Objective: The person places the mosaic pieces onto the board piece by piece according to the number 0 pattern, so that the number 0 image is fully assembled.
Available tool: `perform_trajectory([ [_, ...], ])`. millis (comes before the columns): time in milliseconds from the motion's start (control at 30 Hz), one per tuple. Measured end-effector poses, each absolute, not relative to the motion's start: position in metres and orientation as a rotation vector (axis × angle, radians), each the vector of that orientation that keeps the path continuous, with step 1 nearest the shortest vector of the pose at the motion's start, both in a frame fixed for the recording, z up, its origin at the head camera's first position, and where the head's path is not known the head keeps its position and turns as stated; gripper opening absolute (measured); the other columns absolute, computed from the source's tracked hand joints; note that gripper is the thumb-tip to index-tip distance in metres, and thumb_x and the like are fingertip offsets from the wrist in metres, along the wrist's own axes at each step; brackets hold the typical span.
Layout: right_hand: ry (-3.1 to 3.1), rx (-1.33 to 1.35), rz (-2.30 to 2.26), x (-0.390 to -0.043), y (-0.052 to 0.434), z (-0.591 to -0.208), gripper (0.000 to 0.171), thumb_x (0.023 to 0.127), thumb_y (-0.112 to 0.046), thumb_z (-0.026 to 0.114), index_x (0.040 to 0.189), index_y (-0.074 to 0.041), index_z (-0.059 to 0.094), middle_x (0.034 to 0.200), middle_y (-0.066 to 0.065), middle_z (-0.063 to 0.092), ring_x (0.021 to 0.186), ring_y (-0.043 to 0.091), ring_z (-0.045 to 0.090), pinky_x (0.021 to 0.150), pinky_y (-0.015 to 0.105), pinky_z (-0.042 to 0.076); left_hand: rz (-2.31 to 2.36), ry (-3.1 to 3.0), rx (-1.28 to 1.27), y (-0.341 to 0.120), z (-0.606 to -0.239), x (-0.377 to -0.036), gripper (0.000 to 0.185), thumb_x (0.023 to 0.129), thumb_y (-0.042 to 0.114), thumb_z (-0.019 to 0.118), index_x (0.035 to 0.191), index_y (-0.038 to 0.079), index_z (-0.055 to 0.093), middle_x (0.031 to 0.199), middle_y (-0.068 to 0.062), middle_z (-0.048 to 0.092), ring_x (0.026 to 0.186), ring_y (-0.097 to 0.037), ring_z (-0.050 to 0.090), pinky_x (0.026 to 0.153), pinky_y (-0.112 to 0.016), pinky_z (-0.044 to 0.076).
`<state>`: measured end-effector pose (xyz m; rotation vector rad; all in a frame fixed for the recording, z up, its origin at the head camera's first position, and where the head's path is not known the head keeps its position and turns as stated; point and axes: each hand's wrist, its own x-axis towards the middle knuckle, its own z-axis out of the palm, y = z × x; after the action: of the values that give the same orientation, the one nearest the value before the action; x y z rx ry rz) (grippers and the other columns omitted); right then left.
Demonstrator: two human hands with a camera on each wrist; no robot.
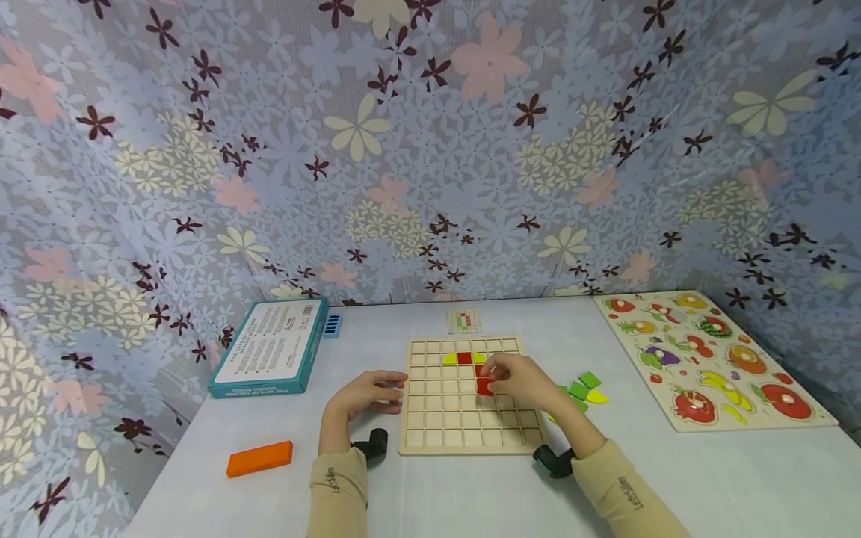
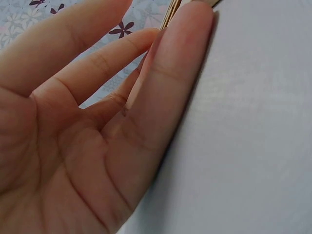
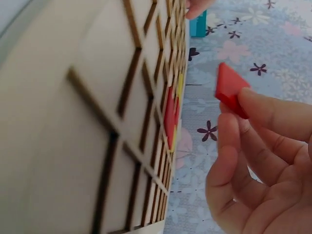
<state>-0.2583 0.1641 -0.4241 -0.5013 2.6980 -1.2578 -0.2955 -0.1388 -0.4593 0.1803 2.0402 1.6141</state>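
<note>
My right hand (image 1: 518,379) pinches a red square tile (image 3: 230,88) between thumb and fingertips, over the upper right part of a wooden grid board (image 1: 430,418). In the right wrist view the tile is tilted and apart from the grid. A red tile (image 1: 464,359) lies in the board's upper rows between two yellow pieces with rounded edges (image 1: 450,359). Another red tile is partly hidden behind the right fingers. At the board's left edge my left hand (image 1: 366,392) rests with relaxed fingers, fingertips right at the rim.
Loose green tiles (image 1: 590,379) and yellow pieces (image 1: 596,397) lie right of the board. A small pattern card (image 1: 464,321) sits behind it. Leftward are a teal box (image 1: 269,347), a small blue item (image 1: 332,326) and an orange block (image 1: 259,459). A fruit puzzle board (image 1: 720,359) lies far right.
</note>
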Motion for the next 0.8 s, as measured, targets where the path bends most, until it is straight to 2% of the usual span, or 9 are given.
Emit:
perform_trajectory([
  [433,2.761,-0.407,-1.082,-0.2594,0.1586,-0.43,0.015,0.077,0.005,0.067,0.08,-0.008,0.059,0.076,-0.001,0.059,0.071,0.014,0.053,0.063,0.028,0.046,1.602,2.032,0.187,-0.1399,-0.4577,-0.2977,0.046,0.085,0.004,0.063,0.129,-0.004,0.05,0.12,-0.018,0.052,0.083,-0.018,0.063,0.077,-0.034,0.056],
  [800,2.777,-0.457,-1.013,-0.2572,0.1596,-0.4313,0.011,0.078,0.003,0.067,0.081,-0.008,0.065,0.077,-0.001,0.06,0.072,0.013,0.053,0.063,0.028,0.047,1.607,2.028,0.175,-0.1398,-0.458,-0.2975,0.046,0.086,0.004,0.062,0.129,-0.004,0.05,0.12,-0.018,0.052,0.083,-0.018,0.063,0.077,-0.034,0.056],
])
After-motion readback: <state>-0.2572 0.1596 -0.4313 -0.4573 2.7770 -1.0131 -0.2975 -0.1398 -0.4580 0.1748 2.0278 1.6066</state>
